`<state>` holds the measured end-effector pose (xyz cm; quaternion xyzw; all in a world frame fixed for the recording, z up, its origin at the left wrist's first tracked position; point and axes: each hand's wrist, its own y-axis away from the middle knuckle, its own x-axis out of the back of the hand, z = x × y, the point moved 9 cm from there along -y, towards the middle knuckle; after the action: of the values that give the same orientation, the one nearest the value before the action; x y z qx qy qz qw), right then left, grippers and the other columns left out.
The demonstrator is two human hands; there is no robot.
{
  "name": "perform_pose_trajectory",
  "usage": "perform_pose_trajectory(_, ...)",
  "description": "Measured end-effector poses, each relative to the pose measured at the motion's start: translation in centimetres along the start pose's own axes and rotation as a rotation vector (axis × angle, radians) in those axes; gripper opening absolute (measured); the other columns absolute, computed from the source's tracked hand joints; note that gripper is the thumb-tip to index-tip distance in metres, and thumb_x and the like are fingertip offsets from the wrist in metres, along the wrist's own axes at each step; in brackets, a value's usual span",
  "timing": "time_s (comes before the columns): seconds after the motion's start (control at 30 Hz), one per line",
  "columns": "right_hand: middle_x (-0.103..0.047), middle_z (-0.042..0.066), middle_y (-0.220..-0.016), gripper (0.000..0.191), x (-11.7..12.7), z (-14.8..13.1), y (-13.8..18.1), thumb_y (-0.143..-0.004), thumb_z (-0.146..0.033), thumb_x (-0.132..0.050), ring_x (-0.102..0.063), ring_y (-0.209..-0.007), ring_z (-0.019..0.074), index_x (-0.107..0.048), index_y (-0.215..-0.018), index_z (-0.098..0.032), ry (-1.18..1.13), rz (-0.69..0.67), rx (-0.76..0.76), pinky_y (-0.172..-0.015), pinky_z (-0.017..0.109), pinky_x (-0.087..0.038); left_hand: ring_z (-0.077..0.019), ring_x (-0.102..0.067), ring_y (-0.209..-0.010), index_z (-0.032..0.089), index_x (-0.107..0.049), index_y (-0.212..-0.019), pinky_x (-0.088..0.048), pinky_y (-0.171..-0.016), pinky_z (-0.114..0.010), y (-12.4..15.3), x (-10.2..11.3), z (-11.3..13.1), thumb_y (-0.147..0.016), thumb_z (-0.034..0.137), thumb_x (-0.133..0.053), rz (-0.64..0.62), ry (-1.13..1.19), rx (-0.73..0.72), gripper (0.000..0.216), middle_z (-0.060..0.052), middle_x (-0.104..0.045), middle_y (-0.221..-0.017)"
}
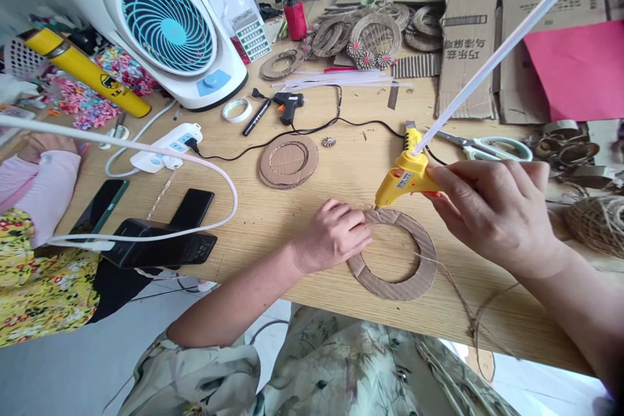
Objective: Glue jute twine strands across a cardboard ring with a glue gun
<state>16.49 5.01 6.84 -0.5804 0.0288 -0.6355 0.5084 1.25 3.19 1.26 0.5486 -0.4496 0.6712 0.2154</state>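
My right hand (492, 208) grips a yellow hot glue gun (402, 180), with a long clear glue stick (507, 52) rising from its back. Its nozzle points down at the upper left of a cardboard ring (426, 257); whether it touches I cannot tell. My left hand (336, 237) is closed on the ring's left edge, its fingertips partly hidden. Thin jute twine (455, 289) crosses the ring and trails off to the right, over the table's front edge. Another cardboard ring (287, 175) lies flat beyond my left hand, beside a small striped round piece (329, 142).
Scissors (492, 148) and a twine ball (597, 224) lie right. A black glue gun (288, 104), marker (256, 118), tape roll (236, 110) and power strip (166, 146) sit farther back, near a fan (168, 26). Phones (192, 209) and another person's sleeve (56, 188) are left.
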Motion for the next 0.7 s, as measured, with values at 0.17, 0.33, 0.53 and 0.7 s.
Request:
perform_pose_trajectory(0.17, -0.068, 0.008, -0.097, 0.064, -0.09, -0.28, 0.03, -0.085, -0.029, -0.073, -0.048, -0.077, 0.0206, -0.047, -0.143, -0.019, 0.007, 0.002, 0.025, -0.070, 0.036, -0.029, -0.0176, -0.056, -0.080, 0.018, -0.068, -0.093, -0.037, -0.078, -0.036, 0.02, 0.02, -0.02, -0.100, 0.031, -0.053, 0.004, 0.002, 0.008, 0.021, -0.003, -0.064, -0.085)
perform_pose_trajectory(0.33, -0.068, 0.008, -0.100, 0.070, -0.23, -0.11, 0.10, -0.088, -0.030, -0.070, -0.051, -0.080, 0.0215, -0.038, -0.150, -0.022, -0.016, -0.008, 0.001, -0.070, 0.036, -0.030, -0.0177, -0.055, -0.080, 0.018, -0.068, -0.093, -0.038, -0.078, -0.036, 0.00, 0.13, 0.05, -0.099, 0.031, -0.054, 0.023, 0.001, -0.003, 0.020, -0.002, -0.064, -0.084)
perform_pose_trajectory(0.53, -0.068, 0.007, -0.098, 0.073, -0.36, -0.02, 0.12, -0.088, -0.030, -0.069, -0.049, -0.077, 0.0208, -0.036, -0.152, -0.023, -0.022, -0.021, -0.003, -0.069, 0.036, -0.029, -0.0175, -0.056, -0.080, 0.018, -0.068, -0.095, -0.038, -0.078, -0.036, 0.00, 0.06, 0.01, -0.100, 0.031, -0.053, 0.008, 0.003, 0.001, 0.020, -0.003, -0.064, -0.085)
perform_pose_trajectory(0.7, -0.068, 0.007, -0.099, 0.070, -0.31, 0.03, 0.16, -0.088, -0.030, -0.069, -0.049, -0.078, 0.0205, -0.038, -0.151, -0.023, -0.024, -0.023, -0.002, -0.070, 0.036, -0.028, -0.0178, -0.056, -0.081, 0.018, -0.067, -0.095, -0.038, -0.079, -0.036, 0.05, -0.17, -0.02, -0.100, 0.032, -0.053, -0.009, 0.001, 0.006, 0.020, -0.003, -0.064, -0.086)
